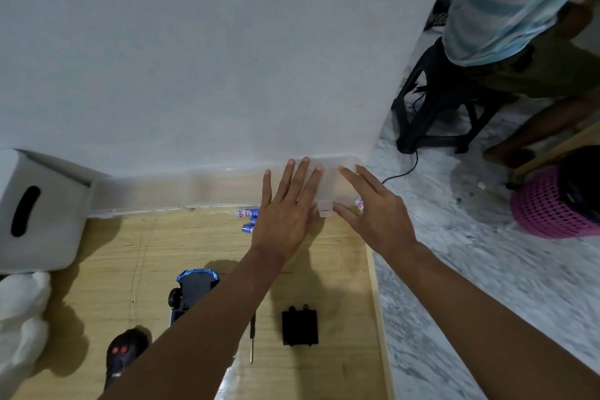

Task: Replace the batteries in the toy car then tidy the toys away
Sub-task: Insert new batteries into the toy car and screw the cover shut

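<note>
Battery swap, mid-job: a person's left hand point(285, 204) lies flat, fingers straight, on the lid of a clear plastic box point(336, 183) pushed against the wall, holding nothing. The right hand point(373, 208) presses spread fingers on the same lid, thumb beside the front latch point(325, 208), w/ no real clasp. Loose batteries point(248, 219) lie just left of the box. The toy car point(194, 289) sits belly-up on the wooden table point(130, 253), partly hidden by the left forearm; its battery cover point(299, 325) and a screwdriver point(252, 339) lie nearby, the remote point(125, 351) nearer the front edge. Likely step: closing or opening the box. Next probably needs the latch worked, then cells fitted into the car.
</note>
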Tool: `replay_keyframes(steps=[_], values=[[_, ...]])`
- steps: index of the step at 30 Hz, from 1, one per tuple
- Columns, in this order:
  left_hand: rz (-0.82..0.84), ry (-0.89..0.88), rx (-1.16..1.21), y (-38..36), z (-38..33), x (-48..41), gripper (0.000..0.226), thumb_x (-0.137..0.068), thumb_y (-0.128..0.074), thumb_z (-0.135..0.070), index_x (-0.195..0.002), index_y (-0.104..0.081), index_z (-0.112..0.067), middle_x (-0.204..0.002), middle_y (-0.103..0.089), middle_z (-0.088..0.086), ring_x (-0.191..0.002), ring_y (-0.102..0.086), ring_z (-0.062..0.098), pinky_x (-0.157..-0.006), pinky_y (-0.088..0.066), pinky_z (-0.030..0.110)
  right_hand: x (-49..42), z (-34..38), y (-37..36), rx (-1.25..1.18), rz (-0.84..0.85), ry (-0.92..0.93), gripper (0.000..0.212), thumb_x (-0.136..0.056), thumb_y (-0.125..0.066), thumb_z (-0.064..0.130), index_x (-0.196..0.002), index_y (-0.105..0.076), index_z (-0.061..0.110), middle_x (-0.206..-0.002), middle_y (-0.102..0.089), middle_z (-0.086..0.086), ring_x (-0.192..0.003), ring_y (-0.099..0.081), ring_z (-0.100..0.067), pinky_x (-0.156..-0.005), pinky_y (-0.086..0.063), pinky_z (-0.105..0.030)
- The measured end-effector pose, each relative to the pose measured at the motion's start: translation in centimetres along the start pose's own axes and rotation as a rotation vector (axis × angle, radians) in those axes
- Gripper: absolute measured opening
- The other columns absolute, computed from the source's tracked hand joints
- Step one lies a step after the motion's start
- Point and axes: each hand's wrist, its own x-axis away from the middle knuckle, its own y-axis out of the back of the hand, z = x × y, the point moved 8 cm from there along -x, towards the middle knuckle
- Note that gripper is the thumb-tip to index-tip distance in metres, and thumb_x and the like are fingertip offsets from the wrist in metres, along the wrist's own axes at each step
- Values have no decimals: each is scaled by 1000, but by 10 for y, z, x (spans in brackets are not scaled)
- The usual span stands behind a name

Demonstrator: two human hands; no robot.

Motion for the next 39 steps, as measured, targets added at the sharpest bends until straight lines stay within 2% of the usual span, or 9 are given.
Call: replay_keyframes(steps=[6, 10, 14, 18, 23, 27, 31, 36, 39], values=[[40, -70, 12, 11, 1, 1, 60, -109, -32, -35, -164, -20, -14, -172, -12, 10, -159, -9, 30, -124, -20, 59, 2, -2, 3, -37, 77, -54, 65, -92, -65, 51, -151, -40, 41, -155, -44, 9, -102, -69, -11, -79, -59, -35], [-49, -136, 22, 25, -3, 6, 59, -99, -55, -13, -156, -41, -11, -165, -35, 11, -152, -34, 35, -112, -42, 53, 7, 3, 5, -95, 55, -128, 78, -90, -69, 50, -155, -25, 44, -146, -51, 12, -99, -69, -11, -73, -52, -30], [-191, -125, 149, 43, -1, 7, 60, -87, -59, 10, -145, -57, -6, -148, -57, 12, -137, -53, 36, -104, -53, 47, 11, 2, 7, -120, 14, -203, 90, -86, -74, 50, -157, -19, 42, -146, -54, 8, -102, -69, -14, -76, -51, -32], [-236, 12, 372, 58, 1, 1, 53, -89, -64, 15, -133, -64, -13, -145, -57, 5, -142, -47, 24, -95, -58, 36, 11, 2, 7, -112, 53, -222, 89, -88, -71, 53, -157, -16, 44, -142, -56, 8, -95, -68, -13, -72, -43, -28], [-287, -49, 349, 62, -5, -1, 56, -88, -62, 21, -138, -61, -3, -150, -52, 14, -152, -33, 35, -100, -53, 37, 11, 7, 13, -112, 26, -233, 105, -84, -76, 49, -155, 2, 51, -128, -62, 7, -70, -49, 1, -68, -43, -27], [-221, -83, 275, 61, -11, -4, 57, -103, -61, -14, -155, -41, -3, -166, -27, 21, -157, -13, 43, -98, -58, 45, 15, 14, 16, -104, -3, -196, 110, -84, -75, 51, -151, 13, 54, -126, -62, 8, -70, -58, -3, -63, -43, -27], [-84, 11, 43, 46, -6, -3, 73, -106, -38, -56, -165, -17, -18, -173, -6, 13, -159, -4, 39, -119, -32, 59, 15, 16, 16, -91, -2, -203, 108, -85, -73, 54, -153, 11, 51, -124, -62, 10, -72, -56, -2, -63, -43, -27], [-62, 56, -18, 41, -6, -1, 73, -105, -30, -60, -166, -11, -25, -173, -2, 10, -159, -2, 37, -120, -24, 64, 13, 13, 19, -78, -43, -170, 102, -84, -69, 62, -158, -1, 44, -105, -55, 13, -62, -48, -2, -52, -40, -23], [-57, 52, -30, 40, -5, -2, 75, -104, -37, -60, -166, -10, -25, -173, 0, 11, -159, 0, 37, -120, -22, 65, 15, 9, 26, -145, -135, -148, 86, -89, -71, 48, -158, -21, 38, -98, -53, 15, -65, -54, -6, -51, -40, -16]])
